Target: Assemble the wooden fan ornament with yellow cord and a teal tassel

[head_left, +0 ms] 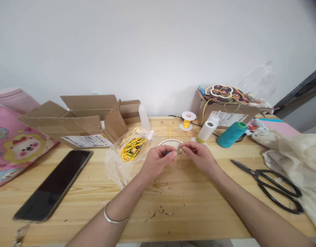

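Observation:
My left hand is closed in a pinch; a bit of teal shows at its fingers, but what it grips is mostly hidden. Close beside it, my right hand pinches at a thin olive cord, which hangs in a small loop between the hands. Just behind the fingertips is a round, pale wooden piece with cut-outs along one side, partly covered by my left hand. Small details between the fingertips are too fine to make out.
Left: clear bag of yellow cord, open cardboard box, phone, pink bag. Behind: yellow spool, white bottle. Right: olive-cord spool, teal thread cone, filled box, black scissors, cream cloth.

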A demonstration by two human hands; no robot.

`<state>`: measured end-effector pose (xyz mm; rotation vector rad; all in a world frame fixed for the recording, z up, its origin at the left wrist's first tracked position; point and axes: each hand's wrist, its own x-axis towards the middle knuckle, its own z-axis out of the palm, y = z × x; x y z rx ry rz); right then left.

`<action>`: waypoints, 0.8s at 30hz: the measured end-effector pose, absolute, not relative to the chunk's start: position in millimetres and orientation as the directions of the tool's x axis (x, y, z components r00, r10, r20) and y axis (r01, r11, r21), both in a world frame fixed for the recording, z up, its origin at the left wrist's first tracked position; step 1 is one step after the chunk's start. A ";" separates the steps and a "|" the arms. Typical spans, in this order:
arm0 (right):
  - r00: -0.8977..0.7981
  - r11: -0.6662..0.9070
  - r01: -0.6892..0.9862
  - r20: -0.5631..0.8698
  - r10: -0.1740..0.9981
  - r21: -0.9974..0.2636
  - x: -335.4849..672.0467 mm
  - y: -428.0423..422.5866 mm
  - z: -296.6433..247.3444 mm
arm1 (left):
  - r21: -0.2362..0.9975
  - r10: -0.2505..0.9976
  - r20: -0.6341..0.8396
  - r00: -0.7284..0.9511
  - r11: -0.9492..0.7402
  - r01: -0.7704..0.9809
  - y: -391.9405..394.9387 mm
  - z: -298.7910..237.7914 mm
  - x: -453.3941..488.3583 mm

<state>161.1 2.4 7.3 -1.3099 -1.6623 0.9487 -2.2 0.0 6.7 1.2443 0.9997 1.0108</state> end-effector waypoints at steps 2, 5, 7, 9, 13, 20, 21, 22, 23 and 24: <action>-0.034 0.345 0.484 0.376 0.926 -0.804 160.2 -2.1 12.8 | 0.998 0.977 -0.032 0.212 0.044 -0.049 0.6 7.9 -1.9; -0.156 0.575 0.545 0.600 0.785 -0.610 158.2 -9.9 17.8 | 0.999 0.981 -0.033 0.189 0.039 -0.025 1.0 9.1 -1.5; -0.259 0.631 0.579 0.618 0.742 -0.516 157.0 -12.0 16.6 | 0.999 0.980 -0.029 0.199 0.034 -0.023 0.8 9.2 -1.0; -0.296 0.619 0.626 0.591 0.751 -0.473 156.2 -11.1 13.1 | 0.999 0.978 -0.022 0.207 0.029 -0.031 0.7 8.8 -0.4; -0.309 0.616 0.645 0.584 0.751 -0.452 155.8 -7.6 8.4 | 1.000 0.981 -0.019 0.194 0.021 -0.006 1.2 6.5 0.2; -0.372 0.643 0.683 0.592 0.715 -0.348 155.3 -10.7 15.4 | 0.986 0.982 0.048 0.181 -0.076 0.146 0.0 1.7 0.8; -0.368 0.641 0.683 0.592 0.717 -0.351 155.7 -10.7 15.8 | 0.982 0.980 0.054 0.191 -0.087 0.166 -0.5 1.7 0.8; -0.360 0.638 0.677 0.591 0.722 -0.367 156.2 -10.3 15.7 | 0.979 0.978 0.055 0.202 -0.093 0.183 -1.1 1.9 0.9; -0.345 0.632 0.666 0.587 0.733 -0.397 156.8 -9.5 15.3 | 0.975 0.975 0.053 0.215 -0.097 0.198 -1.6 2.1 0.9; -0.328 0.621 0.650 0.575 0.750 -0.439 157.3 -8.5 14.6 | 0.972 0.972 0.050 0.229 -0.100 0.211 -2.0 2.4 0.8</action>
